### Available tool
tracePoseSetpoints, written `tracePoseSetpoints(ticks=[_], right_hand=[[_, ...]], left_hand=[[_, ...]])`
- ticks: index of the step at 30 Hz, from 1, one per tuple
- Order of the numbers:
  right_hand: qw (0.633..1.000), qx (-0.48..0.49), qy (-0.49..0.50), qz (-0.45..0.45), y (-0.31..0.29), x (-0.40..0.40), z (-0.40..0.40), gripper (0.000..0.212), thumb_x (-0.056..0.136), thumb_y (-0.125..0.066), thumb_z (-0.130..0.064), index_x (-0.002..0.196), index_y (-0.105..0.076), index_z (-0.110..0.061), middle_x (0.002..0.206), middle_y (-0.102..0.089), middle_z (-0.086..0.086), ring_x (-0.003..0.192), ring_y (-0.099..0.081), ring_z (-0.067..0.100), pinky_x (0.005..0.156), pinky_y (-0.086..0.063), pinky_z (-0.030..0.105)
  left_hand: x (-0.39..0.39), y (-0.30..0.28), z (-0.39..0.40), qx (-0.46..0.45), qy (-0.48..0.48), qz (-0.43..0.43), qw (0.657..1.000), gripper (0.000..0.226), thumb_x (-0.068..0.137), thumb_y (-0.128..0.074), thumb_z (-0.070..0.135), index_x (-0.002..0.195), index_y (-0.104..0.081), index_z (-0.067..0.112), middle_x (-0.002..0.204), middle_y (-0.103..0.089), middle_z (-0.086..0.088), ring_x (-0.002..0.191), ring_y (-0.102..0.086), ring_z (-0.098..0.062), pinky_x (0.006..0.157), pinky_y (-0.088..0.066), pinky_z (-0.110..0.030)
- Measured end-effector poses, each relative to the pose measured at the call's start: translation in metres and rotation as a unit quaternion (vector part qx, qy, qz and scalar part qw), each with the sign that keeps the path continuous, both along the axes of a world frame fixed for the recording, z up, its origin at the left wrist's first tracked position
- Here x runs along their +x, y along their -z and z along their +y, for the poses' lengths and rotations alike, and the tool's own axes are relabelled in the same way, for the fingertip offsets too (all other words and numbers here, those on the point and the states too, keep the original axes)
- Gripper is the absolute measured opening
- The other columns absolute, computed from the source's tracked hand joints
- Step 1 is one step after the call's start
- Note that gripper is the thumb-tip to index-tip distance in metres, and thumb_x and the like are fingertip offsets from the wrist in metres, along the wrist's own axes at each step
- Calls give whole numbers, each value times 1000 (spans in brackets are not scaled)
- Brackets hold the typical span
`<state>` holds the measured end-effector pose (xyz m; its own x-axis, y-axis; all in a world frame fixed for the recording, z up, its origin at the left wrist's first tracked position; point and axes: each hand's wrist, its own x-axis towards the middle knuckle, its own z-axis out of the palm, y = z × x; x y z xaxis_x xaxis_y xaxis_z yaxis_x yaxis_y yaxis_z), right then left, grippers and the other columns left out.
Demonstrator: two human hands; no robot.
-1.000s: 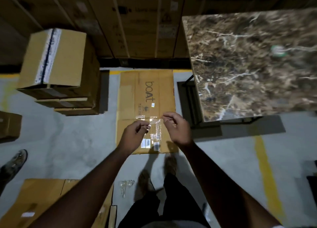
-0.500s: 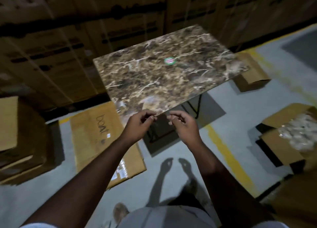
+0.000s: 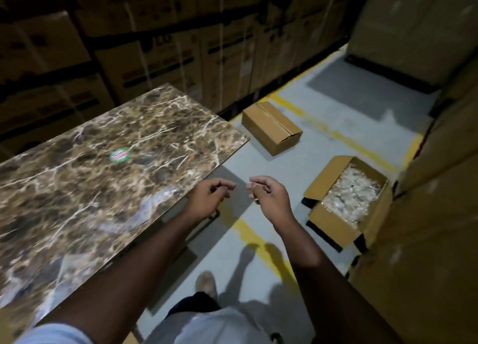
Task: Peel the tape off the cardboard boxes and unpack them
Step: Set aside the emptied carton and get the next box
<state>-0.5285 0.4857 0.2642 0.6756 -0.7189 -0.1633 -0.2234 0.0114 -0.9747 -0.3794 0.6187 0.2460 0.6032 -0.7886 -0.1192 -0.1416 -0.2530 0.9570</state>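
- Left hand (image 3: 207, 199) hovers at frame centre over the desk's near corner, fingers (image 3: 225, 184) loosely curled; whether they pinch anything, I cannot tell
- Right hand (image 3: 269, 199) sits just beside it, fingers (image 3: 258, 182) curled the same way, contents unclear
- Marble-patterned desk (image 3: 77, 188) fills the left, with a green sticker (image 3: 119, 154) on top
- Open cardboard box (image 3: 346, 201) holding plastic-wrapped contents (image 3: 351, 196) lies on the floor (image 3: 297, 168) at right
- Closed cardboard box (image 3: 271, 128) lies above centre
- Stacked cartons (image 3: 155, 46) line the top
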Motion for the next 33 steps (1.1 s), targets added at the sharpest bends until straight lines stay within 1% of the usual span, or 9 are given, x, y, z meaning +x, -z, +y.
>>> tracePoseSetpoints(ticks=[3, 5, 9, 16, 21, 24, 27, 31, 33], right_hand=[[1000, 7, 13, 7, 10, 18, -58, 17, 103, -58, -6, 113, -71, -9, 103, -77, 9, 84, -69, 14, 65, -50, 15], [1000, 8, 16, 16, 18, 37, -100, 18, 103, -58, -6, 116, -70, -4, 103, -76, 12, 82, -69, 13, 64, -50, 13], [998, 14, 36, 41, 32, 83, -192, 19, 102, -56, -7, 115, -70, -8, 102, -77, 10, 76, -68, 12, 65, -49, 17], [992, 47, 84, 82, 33, 151, -333, 16, 103, -56, -12, 110, -71, -14, 99, -77, 5, 75, -68, 14, 69, -50, 29], [990, 68, 95, 82, 31, 201, -427, 16, 103, -57, -17, 107, -72, -17, 97, -78, 3, 77, -70, 17, 72, -52, 33], [986, 87, 93, 105, 41, 229, -489, 22, 93, -65, -28, 109, -73, -15, 99, -79, 3, 82, -73, 22, 72, -54, 34], [984, 111, 89, 109, 74, 258, -564, 16, 97, -70, -22, 110, -74, -12, 101, -79, 8, 87, -76, 25, 75, -59, 36], [976, 132, 65, 158, 148, 304, -685, 11, 101, -65, -14, 101, -76, -17, 99, -78, 7, 88, -75, 26, 74, -58, 34], [976, 123, 37, 179, 192, 337, -749, 13, 101, -65, -15, 100, -76, -21, 100, -78, 2, 93, -75, 28, 80, -59, 40]], left_hand=[[18, 12, -67, -1, 19, 22, 1000, 27, 103, -52, 0, 104, -73, 18, 98, -75, 2, 82, -72, -3, 70, -50, -15], [38, 25, -115, -8, 24, 35, 999, 21, 103, -54, 3, 110, -71, 14, 98, -75, 0, 80, -71, -3, 69, -49, -13], [93, 52, -212, -4, 11, 58, 998, 20, 103, -56, 8, 115, -68, 18, 104, -76, -4, 85, -73, -17, 72, -50, -21], [179, 64, -364, 57, 34, 33, 997, 18, 99, -64, 27, 116, -69, 24, 104, -72, 3, 90, -71, -19, 81, -56, -35], [225, 57, -463, 70, 45, 42, 996, 18, 99, -63, 27, 116, -67, 27, 108, -70, 4, 93, -70, -18, 85, -55, -35], [249, 65, -524, 72, 29, 55, 996, 14, 101, -62, 24, 113, -66, 30, 108, -69, 4, 94, -68, -15, 84, -53, -28], [276, 91, -593, 81, 10, 66, 995, 16, 102, -62, 26, 117, -66, 28, 110, -69, 4, 97, -66, -9, 84, -51, -22], [309, 143, -692, 121, -30, 93, 988, 13, 102, -62, 25, 113, -66, 30, 107, -69, 6, 75, -62, 7, 74, -48, -19], [329, 174, -747, 145, -62, 98, 983, 15, 101, -62, 20, 111, -65, 31, 104, -70, 6, 75, -61, 8, 76, -48, -19]])
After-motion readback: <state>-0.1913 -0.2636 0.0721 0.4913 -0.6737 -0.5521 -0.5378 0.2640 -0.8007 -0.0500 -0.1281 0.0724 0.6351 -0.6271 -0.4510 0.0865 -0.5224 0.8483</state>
